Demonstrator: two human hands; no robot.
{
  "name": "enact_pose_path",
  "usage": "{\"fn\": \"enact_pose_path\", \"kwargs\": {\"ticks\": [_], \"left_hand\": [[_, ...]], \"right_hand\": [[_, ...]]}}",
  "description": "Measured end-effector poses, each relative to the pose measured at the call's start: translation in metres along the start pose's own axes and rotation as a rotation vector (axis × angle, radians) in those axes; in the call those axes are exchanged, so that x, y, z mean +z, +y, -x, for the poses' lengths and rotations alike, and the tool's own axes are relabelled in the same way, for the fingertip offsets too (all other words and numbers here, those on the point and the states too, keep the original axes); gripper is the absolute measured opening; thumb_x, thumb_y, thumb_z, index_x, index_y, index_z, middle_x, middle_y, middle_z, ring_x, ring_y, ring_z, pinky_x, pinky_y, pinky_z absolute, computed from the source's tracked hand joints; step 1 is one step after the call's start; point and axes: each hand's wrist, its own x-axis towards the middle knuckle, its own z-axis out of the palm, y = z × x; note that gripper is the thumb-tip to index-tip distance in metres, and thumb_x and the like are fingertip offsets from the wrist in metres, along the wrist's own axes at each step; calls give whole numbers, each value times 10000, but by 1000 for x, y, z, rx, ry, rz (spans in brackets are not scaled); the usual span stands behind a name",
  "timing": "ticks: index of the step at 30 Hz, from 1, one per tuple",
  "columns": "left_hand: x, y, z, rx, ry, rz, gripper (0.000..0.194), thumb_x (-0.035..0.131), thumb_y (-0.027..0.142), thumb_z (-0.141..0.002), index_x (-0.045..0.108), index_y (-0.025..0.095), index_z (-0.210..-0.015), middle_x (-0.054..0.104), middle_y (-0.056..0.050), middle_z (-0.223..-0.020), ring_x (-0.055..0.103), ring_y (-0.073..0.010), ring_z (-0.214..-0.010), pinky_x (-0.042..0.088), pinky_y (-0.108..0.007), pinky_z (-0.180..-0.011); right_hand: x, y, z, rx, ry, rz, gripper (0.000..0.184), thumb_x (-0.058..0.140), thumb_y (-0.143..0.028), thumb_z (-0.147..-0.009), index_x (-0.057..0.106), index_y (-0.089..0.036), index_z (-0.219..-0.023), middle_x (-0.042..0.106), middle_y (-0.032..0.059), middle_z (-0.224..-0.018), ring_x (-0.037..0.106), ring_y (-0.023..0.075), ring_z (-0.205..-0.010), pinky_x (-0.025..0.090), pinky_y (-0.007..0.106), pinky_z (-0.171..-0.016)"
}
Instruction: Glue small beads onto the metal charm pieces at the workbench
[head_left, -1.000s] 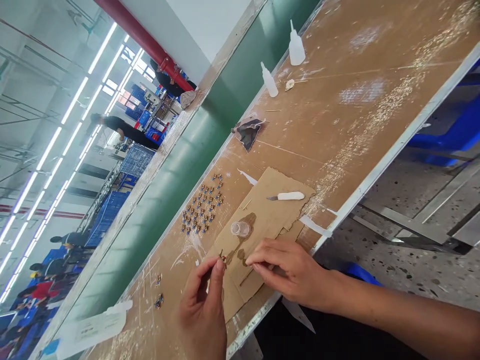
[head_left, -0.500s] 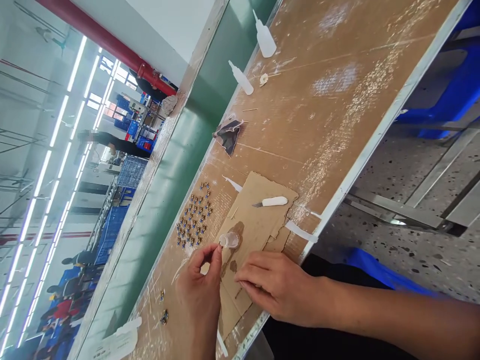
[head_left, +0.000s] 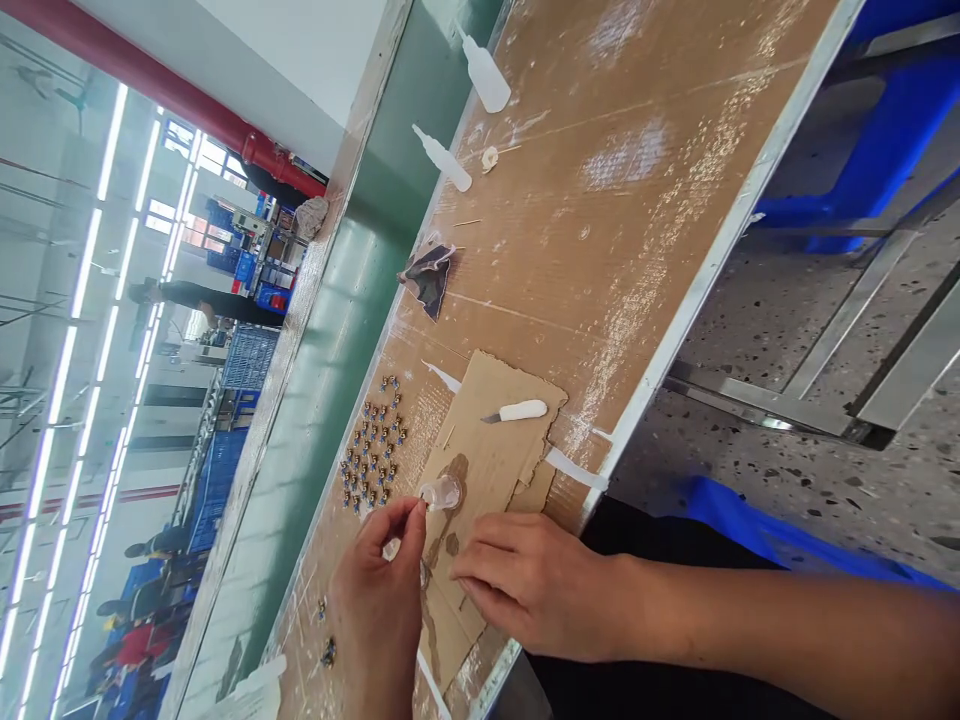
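head view: left hand [head_left: 381, 590] pinches its fingers [head_left: 412, 545] together beside clear cup [head_left: 445, 492].

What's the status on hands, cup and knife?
Left hand pinched by clear cup, grip contents unclear. Right hand over cardboard. White-handled knife apart from both.

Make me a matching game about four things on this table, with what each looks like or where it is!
Things:
1. Knife
2. Tiny pieces
3. Little cup
4. Two bottles

Clues:
A. See-through, close to the left hand
B. White, with pointed tips
C. Blue and gold, in a bunch
D. White handle, lying on the cardboard

Right pairs: 1-D, 2-C, 3-A, 4-B
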Motion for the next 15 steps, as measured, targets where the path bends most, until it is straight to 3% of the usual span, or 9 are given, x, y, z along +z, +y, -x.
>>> {"fn": "enact_pose_path", "kwargs": {"ticks": [15], "left_hand": [[-1,-1,-7,22,-23,-28,253,629,479,-595,690,239,-652,692,-4,-628,626,-211,-644,448,-305,-618]], "right_hand": [[-2,-1,0,16,-2,-6,240,393,-165,-905,618,-107,-840,541,21,-742,504,98,-701,429,196,-683]]}}
